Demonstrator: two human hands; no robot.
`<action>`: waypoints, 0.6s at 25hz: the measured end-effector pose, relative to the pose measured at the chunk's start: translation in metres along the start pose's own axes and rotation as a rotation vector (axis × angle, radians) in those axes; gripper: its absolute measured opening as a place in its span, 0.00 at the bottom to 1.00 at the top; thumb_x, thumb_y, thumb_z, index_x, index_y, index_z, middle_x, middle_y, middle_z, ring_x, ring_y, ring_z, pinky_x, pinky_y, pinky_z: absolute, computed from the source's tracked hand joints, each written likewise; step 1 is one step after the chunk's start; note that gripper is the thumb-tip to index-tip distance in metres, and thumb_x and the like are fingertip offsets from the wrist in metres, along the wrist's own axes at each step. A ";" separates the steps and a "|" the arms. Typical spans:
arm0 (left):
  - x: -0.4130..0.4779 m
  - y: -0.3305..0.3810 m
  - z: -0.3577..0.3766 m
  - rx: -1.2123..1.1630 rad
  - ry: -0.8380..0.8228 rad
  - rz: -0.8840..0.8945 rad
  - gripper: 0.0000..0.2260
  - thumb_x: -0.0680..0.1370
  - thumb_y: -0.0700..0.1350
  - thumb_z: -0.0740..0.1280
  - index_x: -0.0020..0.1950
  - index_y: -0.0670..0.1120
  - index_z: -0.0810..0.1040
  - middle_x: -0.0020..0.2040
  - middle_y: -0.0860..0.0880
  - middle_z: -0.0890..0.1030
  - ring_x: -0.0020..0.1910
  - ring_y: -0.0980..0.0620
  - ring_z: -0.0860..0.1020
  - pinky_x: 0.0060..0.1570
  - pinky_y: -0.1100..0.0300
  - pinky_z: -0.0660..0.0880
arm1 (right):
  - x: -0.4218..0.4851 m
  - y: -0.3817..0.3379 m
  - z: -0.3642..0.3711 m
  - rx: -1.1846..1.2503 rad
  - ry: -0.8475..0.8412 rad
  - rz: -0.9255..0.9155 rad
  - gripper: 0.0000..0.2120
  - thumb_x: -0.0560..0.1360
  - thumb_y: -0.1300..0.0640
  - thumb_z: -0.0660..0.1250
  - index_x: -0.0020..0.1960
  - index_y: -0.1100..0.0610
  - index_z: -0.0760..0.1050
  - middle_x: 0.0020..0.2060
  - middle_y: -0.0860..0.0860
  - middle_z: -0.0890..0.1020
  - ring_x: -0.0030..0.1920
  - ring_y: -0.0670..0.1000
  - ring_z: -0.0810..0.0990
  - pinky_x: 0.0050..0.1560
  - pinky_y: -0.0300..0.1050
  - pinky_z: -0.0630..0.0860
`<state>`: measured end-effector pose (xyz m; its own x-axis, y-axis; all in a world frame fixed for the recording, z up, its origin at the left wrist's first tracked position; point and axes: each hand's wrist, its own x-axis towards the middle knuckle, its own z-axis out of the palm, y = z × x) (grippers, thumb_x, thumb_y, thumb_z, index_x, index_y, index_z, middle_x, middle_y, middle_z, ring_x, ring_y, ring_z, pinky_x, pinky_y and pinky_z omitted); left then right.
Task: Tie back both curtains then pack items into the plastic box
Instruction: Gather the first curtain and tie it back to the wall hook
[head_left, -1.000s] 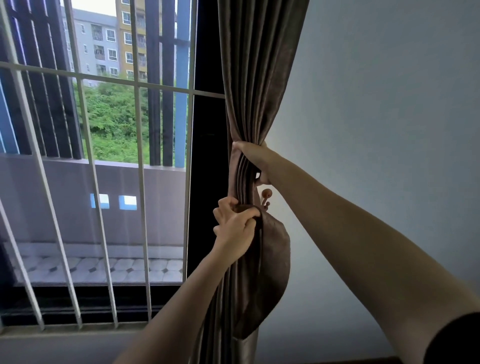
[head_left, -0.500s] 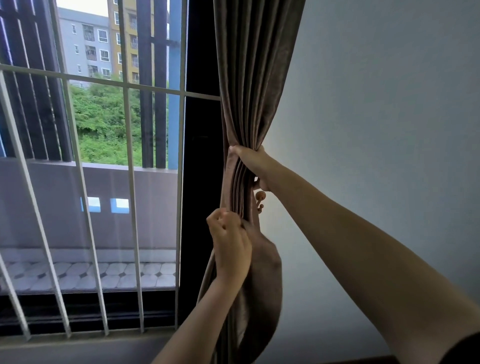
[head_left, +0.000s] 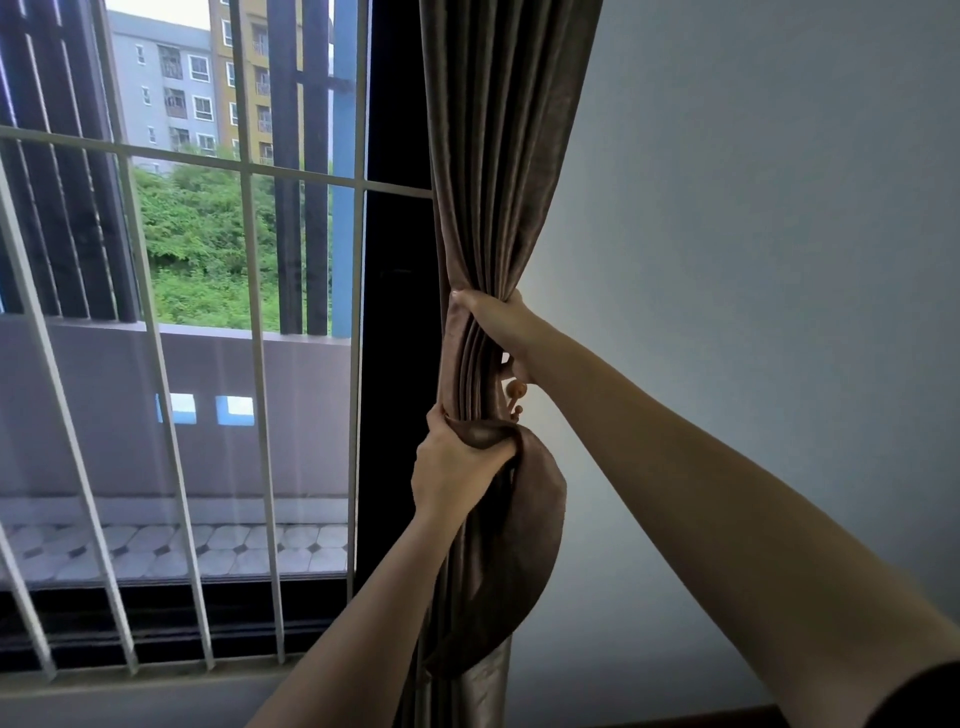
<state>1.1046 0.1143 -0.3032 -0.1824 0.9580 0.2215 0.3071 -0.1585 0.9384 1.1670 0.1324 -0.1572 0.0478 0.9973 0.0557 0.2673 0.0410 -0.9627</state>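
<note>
A brown curtain (head_left: 498, 156) hangs gathered at the right edge of the window. My right hand (head_left: 493, 317) grips the bunched folds from the wall side. Lower down, my left hand (head_left: 452, 462) grips a matching brown tieback band (head_left: 535, 519), whose upper end wraps round the curtain while the rest hangs down in a loop. A small wooden wall hook (head_left: 517, 392) with round knobs shows between my two hands, just right of the curtain. No plastic box is in view.
White window bars (head_left: 249, 171) cover the glass on the left, with a dark window frame (head_left: 400, 338) beside the curtain. A plain pale wall (head_left: 753, 260) fills the right. A balcony, trees and buildings lie outside.
My left hand has shifted on the tieback, pulling its upper end across the front of the curtain below the hook. My right hand keeps its grip on the folds.
</note>
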 end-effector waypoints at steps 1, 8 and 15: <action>-0.003 0.003 0.003 0.039 0.062 0.008 0.43 0.61 0.61 0.73 0.71 0.48 0.60 0.56 0.49 0.79 0.51 0.47 0.80 0.47 0.55 0.78 | -0.001 0.000 0.000 0.004 0.003 0.004 0.32 0.74 0.46 0.65 0.72 0.52 0.54 0.56 0.52 0.74 0.56 0.56 0.74 0.58 0.58 0.73; -0.013 0.017 0.029 0.024 0.315 -0.036 0.42 0.62 0.61 0.74 0.70 0.47 0.62 0.56 0.47 0.80 0.52 0.45 0.80 0.47 0.52 0.76 | -0.001 -0.005 0.008 0.009 0.014 0.051 0.31 0.76 0.47 0.62 0.72 0.55 0.53 0.59 0.55 0.73 0.54 0.56 0.73 0.54 0.52 0.71; -0.008 0.006 0.022 0.128 0.336 -0.005 0.21 0.73 0.52 0.68 0.63 0.45 0.71 0.47 0.44 0.83 0.48 0.40 0.81 0.49 0.49 0.78 | 0.001 0.030 -0.037 0.077 -0.342 -0.148 0.41 0.66 0.62 0.71 0.73 0.48 0.56 0.64 0.49 0.71 0.62 0.53 0.72 0.53 0.54 0.78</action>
<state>1.1284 0.1109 -0.3050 -0.4745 0.8232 0.3118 0.4161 -0.1024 0.9035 1.2107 0.1324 -0.1759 -0.3137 0.9423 0.1164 0.1731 0.1773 -0.9688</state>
